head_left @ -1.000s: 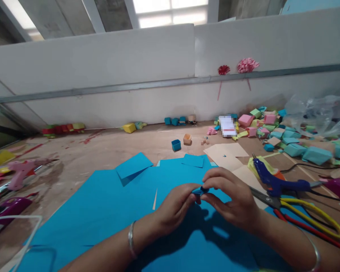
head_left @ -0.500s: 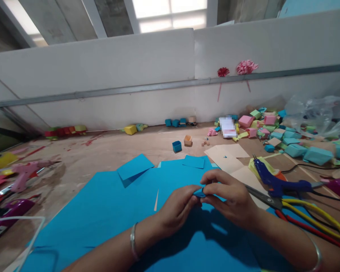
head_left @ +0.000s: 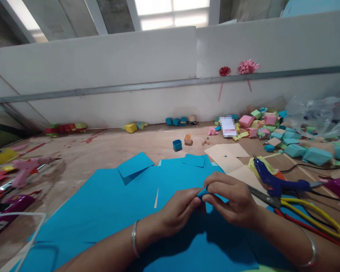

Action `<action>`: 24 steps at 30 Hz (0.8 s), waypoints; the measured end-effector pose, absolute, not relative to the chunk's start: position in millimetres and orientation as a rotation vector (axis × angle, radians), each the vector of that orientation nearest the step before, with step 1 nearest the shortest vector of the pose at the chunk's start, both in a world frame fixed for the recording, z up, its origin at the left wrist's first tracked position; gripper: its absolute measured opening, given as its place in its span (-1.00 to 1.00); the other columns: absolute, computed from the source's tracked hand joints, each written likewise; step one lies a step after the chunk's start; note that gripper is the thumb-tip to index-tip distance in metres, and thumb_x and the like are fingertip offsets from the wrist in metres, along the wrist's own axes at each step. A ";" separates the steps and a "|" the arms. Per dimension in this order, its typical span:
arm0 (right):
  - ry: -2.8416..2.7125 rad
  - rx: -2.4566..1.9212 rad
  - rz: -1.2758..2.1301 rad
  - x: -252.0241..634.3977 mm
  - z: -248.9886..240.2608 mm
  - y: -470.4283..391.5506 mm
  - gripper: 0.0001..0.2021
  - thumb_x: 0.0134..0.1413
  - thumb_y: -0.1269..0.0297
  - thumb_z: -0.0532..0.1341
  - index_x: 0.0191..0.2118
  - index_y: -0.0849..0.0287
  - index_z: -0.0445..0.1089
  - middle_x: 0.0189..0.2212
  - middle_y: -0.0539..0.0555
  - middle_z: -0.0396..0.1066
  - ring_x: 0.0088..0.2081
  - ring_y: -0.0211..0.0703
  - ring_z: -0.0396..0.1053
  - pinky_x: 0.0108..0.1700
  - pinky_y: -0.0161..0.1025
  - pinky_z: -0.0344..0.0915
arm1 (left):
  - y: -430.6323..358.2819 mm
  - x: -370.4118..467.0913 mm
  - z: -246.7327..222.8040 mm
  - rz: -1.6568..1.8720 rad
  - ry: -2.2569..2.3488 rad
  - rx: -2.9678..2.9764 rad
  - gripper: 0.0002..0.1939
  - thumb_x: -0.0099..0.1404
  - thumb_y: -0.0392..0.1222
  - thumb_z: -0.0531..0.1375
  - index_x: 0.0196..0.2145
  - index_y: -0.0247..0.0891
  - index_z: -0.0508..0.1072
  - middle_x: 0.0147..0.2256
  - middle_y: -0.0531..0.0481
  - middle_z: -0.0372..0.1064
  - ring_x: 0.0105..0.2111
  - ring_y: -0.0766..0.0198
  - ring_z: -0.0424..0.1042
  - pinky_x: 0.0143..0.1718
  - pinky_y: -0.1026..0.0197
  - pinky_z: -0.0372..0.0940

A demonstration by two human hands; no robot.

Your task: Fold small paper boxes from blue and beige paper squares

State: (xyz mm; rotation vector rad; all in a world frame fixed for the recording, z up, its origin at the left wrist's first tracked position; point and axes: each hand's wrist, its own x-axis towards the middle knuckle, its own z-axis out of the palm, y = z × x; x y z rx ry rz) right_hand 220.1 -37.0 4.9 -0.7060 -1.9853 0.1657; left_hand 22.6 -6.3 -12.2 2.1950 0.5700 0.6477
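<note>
A small folded piece of blue paper (head_left: 203, 193) is pinched between my two hands above a large blue sheet (head_left: 110, 211). My left hand (head_left: 178, 212) grips its left end with thumb and fingers. On the other end, the fingers of my right hand (head_left: 232, 198) are closed around the paper, covering part of it. Beyond my hands, a folded blue card (head_left: 136, 166) and a small blue rectangle (head_left: 194, 160) lie on the sheet. A small open blue paper box (head_left: 177, 145) stands beside a peach one (head_left: 188, 139).
Scissors (head_left: 273, 202) with yellow and red handles and a blue glue gun (head_left: 276, 181) lie right of my right hand. A pink glue gun (head_left: 22, 170) is at far left. Many paper boxes (head_left: 317, 155) and a plastic bag (head_left: 317, 113) sit at back right.
The folded blue piece has tilted and moved slightly right between my fingers. My right fingers have shifted a little on it. The view has moved slightly.
</note>
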 end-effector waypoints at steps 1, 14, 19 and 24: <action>-1.965 -0.715 0.141 218.8 4.4 -37.5 -0.87 0.16 0.43 0.18 -0.42 0.17 0.31 -0.44 0.08 0.38 -0.37 -0.23 0.33 -0.35 -0.28 0.32 | -6.8 22.8 -11.7 0.648 0.572 2.196 -0.56 0.49 0.01 -0.15 -0.29 -0.30 0.39 -0.34 -0.05 0.40 -0.35 0.31 0.33 -0.23 0.26 0.28; -1.763 -0.885 0.016 210.8 -5.0 -43.3 -0.76 0.14 0.22 0.28 -0.12 0.12 0.29 -0.46 -0.03 0.46 -0.48 -0.30 0.43 -0.39 -0.39 0.40 | -3.4 21.5 -16.2 0.648 0.505 2.141 -0.62 0.50 -0.09 -0.12 -0.19 -0.30 0.44 -0.27 -0.09 0.47 -0.29 0.27 0.43 -0.16 0.23 0.32; -1.810 -0.803 0.050 211.3 -1.5 -41.6 -0.66 0.12 0.15 0.30 -0.03 0.12 0.31 -0.40 0.02 0.48 -0.44 -0.25 0.43 -0.34 -0.34 0.42 | 1.1 21.3 -20.3 0.871 0.408 2.254 -0.66 0.48 -0.07 -0.07 0.04 -0.21 0.37 -0.08 -0.14 0.47 -0.10 0.13 0.45 -0.04 0.10 0.33; -1.884 -0.799 0.170 213.6 -1.1 -38.0 -0.70 0.06 0.21 0.34 -0.10 0.15 0.37 -0.35 0.06 0.41 -0.32 -0.18 0.38 -0.30 -0.25 0.39 | 4.2 18.4 -24.5 0.902 0.518 2.192 -0.66 0.48 -0.09 -0.08 -0.02 -0.26 0.39 -0.13 -0.17 0.47 -0.16 0.17 0.46 -0.08 0.11 0.34</action>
